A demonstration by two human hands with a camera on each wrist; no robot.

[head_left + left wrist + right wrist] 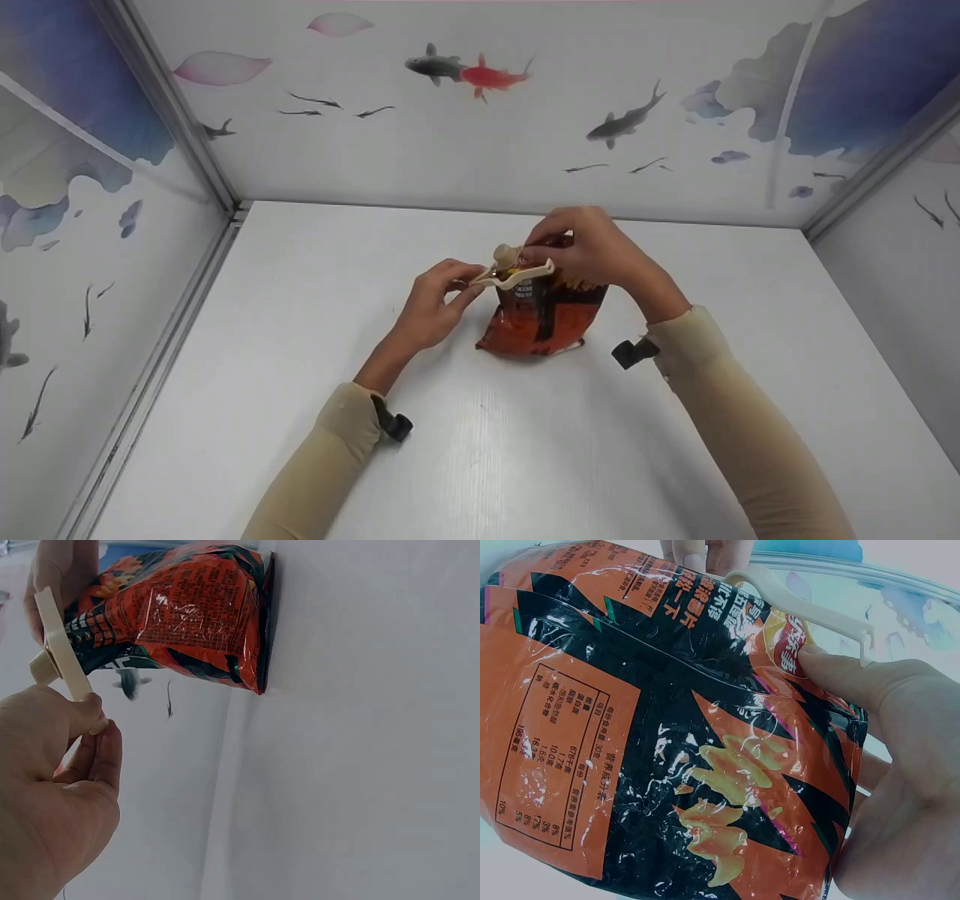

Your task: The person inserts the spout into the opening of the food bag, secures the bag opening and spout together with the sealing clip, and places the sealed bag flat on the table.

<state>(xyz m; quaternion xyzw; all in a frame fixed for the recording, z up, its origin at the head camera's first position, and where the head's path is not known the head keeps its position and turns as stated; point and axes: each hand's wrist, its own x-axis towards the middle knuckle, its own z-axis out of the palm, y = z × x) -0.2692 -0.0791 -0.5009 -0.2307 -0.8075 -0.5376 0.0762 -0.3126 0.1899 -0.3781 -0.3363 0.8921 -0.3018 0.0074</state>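
Observation:
A red-and-black bag of potato chips (544, 322) stands on the table, its top gathered between my hands. Across the bag's top lies a cream plastic bag clip (517, 280) with a round knob, its long arms spread apart in the head view. My left hand (433, 309) pinches one end of the clip between thumb and fingertips, as the left wrist view also shows with the clip (69, 664). My right hand (596, 251) grips the bag's upper edge; in the right wrist view its thumb presses on the bag (705, 735) near the clip's free end.
The white table (480, 450) extends around the bag. White panels printed with fish and leaves rise behind it, such as the back wall (480, 150), and on both sides. Each sleeve carries a small black camera, one of them at the left wrist (394, 424).

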